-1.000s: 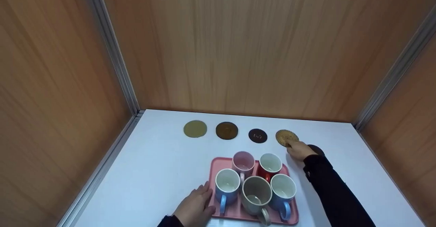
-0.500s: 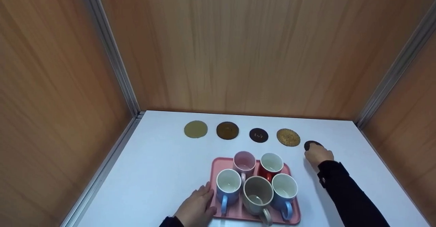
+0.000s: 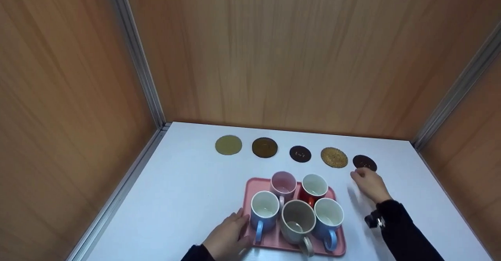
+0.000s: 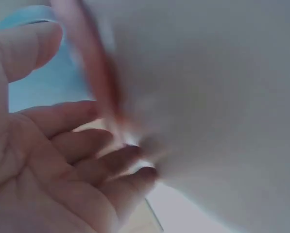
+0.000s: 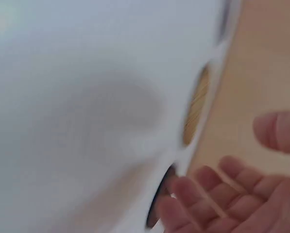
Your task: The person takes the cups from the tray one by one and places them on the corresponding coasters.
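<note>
My left hand [image 3: 227,233] rests against the left edge of a pink tray [image 3: 250,186], its fingers loosely extended; the left wrist view shows the tray rim [image 4: 98,73] at the fingertips. On the tray stand a pink mug [image 3: 283,183], a red mug [image 3: 314,185], a beige mug [image 3: 297,220] and two blue mugs, one left [image 3: 265,210], one right [image 3: 328,218]. My right hand [image 3: 372,184] hovers over the table just in front of a dark round coaster [image 3: 364,162]. Its fingers are loosely curled with nothing in them, as the right wrist view shows.
Left of that coaster lie a gold patterned coaster [image 3: 334,157], a small dark coaster [image 3: 300,154], a brown coaster [image 3: 265,147] and an olive coaster [image 3: 228,144], in a row. Wood-grain walls [image 3: 289,57] enclose the white table [image 3: 184,175] at the back and sides.
My right hand moved from the gold coaster to the rightmost dark coaster, then drew back toward me, leaving that coaster on the table. My left hand stays at the tray.
</note>
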Demonstrator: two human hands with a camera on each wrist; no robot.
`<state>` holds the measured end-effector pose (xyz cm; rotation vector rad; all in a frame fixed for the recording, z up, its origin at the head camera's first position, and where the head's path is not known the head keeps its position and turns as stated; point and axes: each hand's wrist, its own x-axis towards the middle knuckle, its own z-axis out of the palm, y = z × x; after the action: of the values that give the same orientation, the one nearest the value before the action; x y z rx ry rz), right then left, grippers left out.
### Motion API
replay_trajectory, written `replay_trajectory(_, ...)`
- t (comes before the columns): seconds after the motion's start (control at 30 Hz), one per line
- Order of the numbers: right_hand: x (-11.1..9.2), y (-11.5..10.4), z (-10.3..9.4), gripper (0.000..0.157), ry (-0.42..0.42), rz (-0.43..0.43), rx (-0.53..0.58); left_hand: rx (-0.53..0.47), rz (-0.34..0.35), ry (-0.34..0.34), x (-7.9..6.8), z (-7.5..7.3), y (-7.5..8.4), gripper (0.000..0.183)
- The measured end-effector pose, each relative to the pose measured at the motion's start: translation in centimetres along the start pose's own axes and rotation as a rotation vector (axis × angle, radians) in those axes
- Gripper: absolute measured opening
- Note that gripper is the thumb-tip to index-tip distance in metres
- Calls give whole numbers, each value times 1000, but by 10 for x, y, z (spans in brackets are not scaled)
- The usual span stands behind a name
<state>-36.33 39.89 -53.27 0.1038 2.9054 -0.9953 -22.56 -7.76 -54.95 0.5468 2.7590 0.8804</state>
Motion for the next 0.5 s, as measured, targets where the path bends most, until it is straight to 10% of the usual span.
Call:
replay_trajectory(0.17,-71,-8,23,49,-235,221,248,-133,73,96,-13,-3,13,27)
replay_trajectory(0.3,-106,-5,45,42,-402,205,266,-408,31,68,-12,6,20,20)
replay_trajectory(0.5,-117,-8,62,28,-364,193,244,-768,-53,36,1,29,26,27)
